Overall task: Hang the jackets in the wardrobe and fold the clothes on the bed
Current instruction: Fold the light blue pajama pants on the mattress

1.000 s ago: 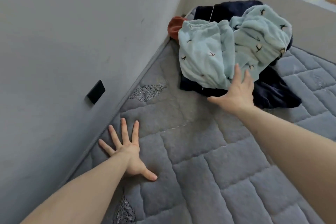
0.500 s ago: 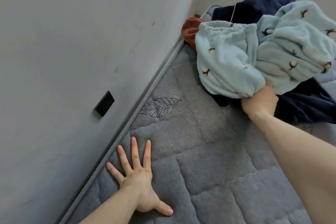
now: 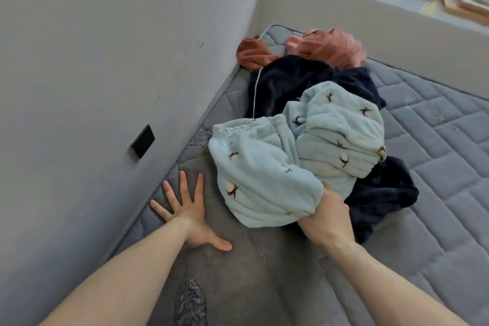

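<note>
left hand [image 3: 189, 216]: flat on the bed [image 3: 436, 156], fingers spread wide, right by the wall [image 3: 92, 61]
right hand [image 3: 326, 219]: arm stretched out, gripping the light blue fleece [image 3: 267, 174]
clothes: blue fleece sits on a navy garment [image 3: 293, 79]; rust-orange clothes [image 3: 328, 46] behind
bed: grey quilted mattress, tucked in the corner

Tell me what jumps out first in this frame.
The pale blue fleece garment with small brown sprigs fills the centre, heaped on a navy plush garment; the right hand grips its near edge. The left hand rests flat, fingers spread, on the grey quilted mattress beside the wall.
</note>
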Motion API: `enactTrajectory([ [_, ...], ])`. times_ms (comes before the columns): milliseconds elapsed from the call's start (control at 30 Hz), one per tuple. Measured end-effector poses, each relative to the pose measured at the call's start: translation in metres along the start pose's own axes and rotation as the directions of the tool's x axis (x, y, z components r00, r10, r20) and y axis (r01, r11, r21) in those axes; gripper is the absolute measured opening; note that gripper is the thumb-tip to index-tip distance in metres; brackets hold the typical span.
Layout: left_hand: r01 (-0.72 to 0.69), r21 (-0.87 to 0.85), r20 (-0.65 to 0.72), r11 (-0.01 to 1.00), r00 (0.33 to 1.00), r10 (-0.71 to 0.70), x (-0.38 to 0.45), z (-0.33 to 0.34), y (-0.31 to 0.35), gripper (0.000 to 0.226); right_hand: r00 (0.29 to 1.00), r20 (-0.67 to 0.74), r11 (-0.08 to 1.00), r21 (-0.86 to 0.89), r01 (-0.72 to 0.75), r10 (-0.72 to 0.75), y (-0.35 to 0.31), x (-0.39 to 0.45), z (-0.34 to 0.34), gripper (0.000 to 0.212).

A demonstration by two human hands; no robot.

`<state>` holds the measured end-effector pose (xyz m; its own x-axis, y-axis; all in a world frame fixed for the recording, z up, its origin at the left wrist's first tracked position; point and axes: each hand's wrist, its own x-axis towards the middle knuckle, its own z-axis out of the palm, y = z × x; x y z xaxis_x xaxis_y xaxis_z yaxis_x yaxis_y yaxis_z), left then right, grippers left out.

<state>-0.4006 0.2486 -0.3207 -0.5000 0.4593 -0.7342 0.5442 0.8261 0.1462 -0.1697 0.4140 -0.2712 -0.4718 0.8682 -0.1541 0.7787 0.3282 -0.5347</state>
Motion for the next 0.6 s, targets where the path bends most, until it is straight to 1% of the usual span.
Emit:
enactTrajectory([
  [67, -0.03, 0.014, -0.059, 0.999, 0.998, 0.031, -0.007, 0.003, -0.003, 0.176, 0.999, 0.044, 1.0, 0.023, -0.015, 0.014, 0.001, -0.044, 0.002, 0.034],
  [100, -0.05, 0.007, -0.089, 0.999, 0.995, 0.05, -0.011, 0.005, -0.009, 0.167, 0.998, 0.067, 1.0, 0.021, -0.017, 0.016, 0.001, -0.065, 0.004, 0.037],
  [133, -0.091, -0.016, -0.11, 0.996, 0.99, 0.088, -0.015, 0.007, -0.016, 0.156, 0.996, 0.091, 1.0, 0.015, -0.023, 0.021, 0.001, -0.084, 0.005, 0.041],
  [167, -0.165, -0.073, -0.134, 0.984, 0.979, 0.154, -0.02, 0.009, -0.025, 0.145, 0.993, 0.117, 0.999, 0.009, -0.032, 0.03, 0.0, -0.101, 0.005, 0.043],
  [200, -0.265, -0.175, -0.171, 0.948, 0.957, 0.235, -0.028, 0.01, -0.034, 0.139, 0.988, 0.149, 0.999, -0.002, -0.035, 0.035, -0.001, -0.116, 0.004, 0.044],
  [233, -0.371, -0.301, -0.227, 0.878, 0.923, 0.312, -0.037, 0.01, -0.042, 0.134, 0.982, 0.186, 0.999, -0.03, -0.011, 0.016, -0.002, -0.126, 0.004, 0.046],
  [267, -0.457, -0.392, -0.289, 0.799, 0.885, 0.365, -0.054, 0.009, -0.049, 0.127, 0.973, 0.229, 0.998, -0.064, 0.029, -0.014, -0.007, -0.136, -0.001, 0.05],
  [300, -0.515, -0.413, -0.335, 0.751, 0.853, 0.401, -0.069, 0.01, -0.053, 0.116, 0.962, 0.268, 0.995, -0.076, 0.064, -0.042, -0.011, -0.141, -0.006, 0.057],
  [367, -0.567, -0.323, -0.381, 0.758, 0.811, 0.445, -0.106, 0.008, -0.054, 0.081, 0.954, 0.294, 0.997, -0.03, 0.07, -0.058, -0.026, -0.153, -0.03, 0.068],
  [400, -0.571, -0.291, -0.408, 0.768, 0.8, 0.44, -0.126, 0.003, -0.052, 0.067, 0.957, 0.284, 0.998, -0.002, 0.06, -0.057, -0.035, -0.16, -0.046, 0.069],
  [467, -0.562, -0.268, -0.458, 0.782, 0.789, 0.41, -0.171, -0.013, -0.047, 0.047, 0.966, 0.25, 0.998, 0.042, 0.053, -0.062, -0.056, -0.176, -0.085, 0.057],
  [500, -0.562, -0.247, -0.474, 0.789, 0.781, 0.407, -0.196, -0.024, -0.046, 0.042, 0.97, 0.234, 0.997, 0.062, 0.054, -0.067, -0.068, -0.187, -0.107, 0.047],
  [567, -0.582, -0.211, -0.496, 0.785, 0.756, 0.427, -0.251, -0.048, -0.046, 0.04, 0.976, 0.198, 0.987, 0.147, 0.061, -0.09, -0.094, -0.216, -0.154, 0.03],
  [600, -0.599, -0.217, -0.491, 0.771, 0.749, 0.444, -0.279, -0.061, -0.046, 0.042, 0.977, 0.179, 0.976, 0.204, 0.077, -0.114, -0.108, -0.232, -0.178, 0.027],
])
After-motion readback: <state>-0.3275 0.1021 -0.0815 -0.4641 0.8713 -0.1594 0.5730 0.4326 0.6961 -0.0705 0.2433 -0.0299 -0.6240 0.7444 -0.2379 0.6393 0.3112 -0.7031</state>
